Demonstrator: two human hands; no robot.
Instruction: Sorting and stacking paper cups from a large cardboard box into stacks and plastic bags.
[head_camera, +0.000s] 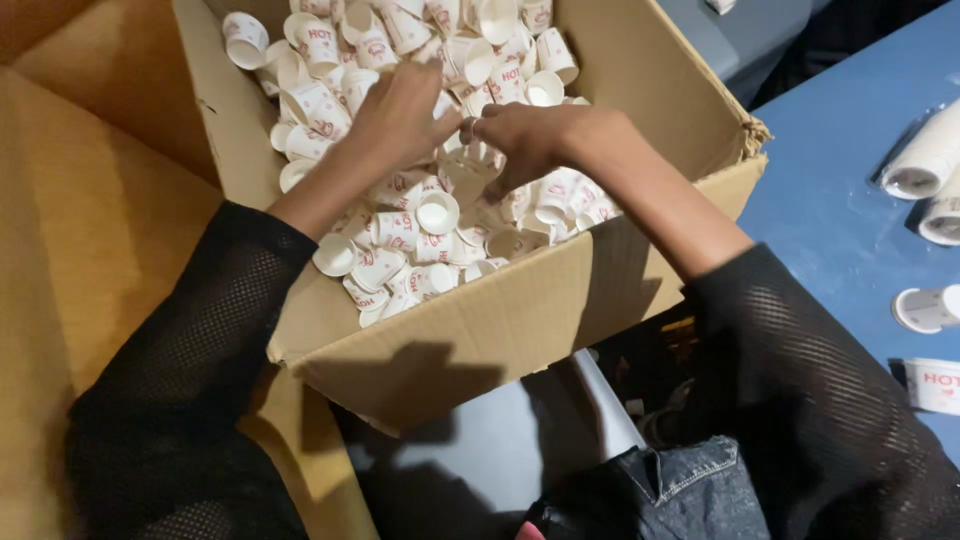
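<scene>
Upper centre of the frame, both hands dig into the brown cardboard box (520, 320) heaped with small white paper cups with red print (437, 212). Left hand (400, 115) rests on the pile, fingers loosely curled; right hand (525, 135) has fingers pinched together on one cup. More cups lie on the blue desk (830, 215) at right.

Left hand's fingers (425, 105) buried among paper cups (400, 230).
</scene>
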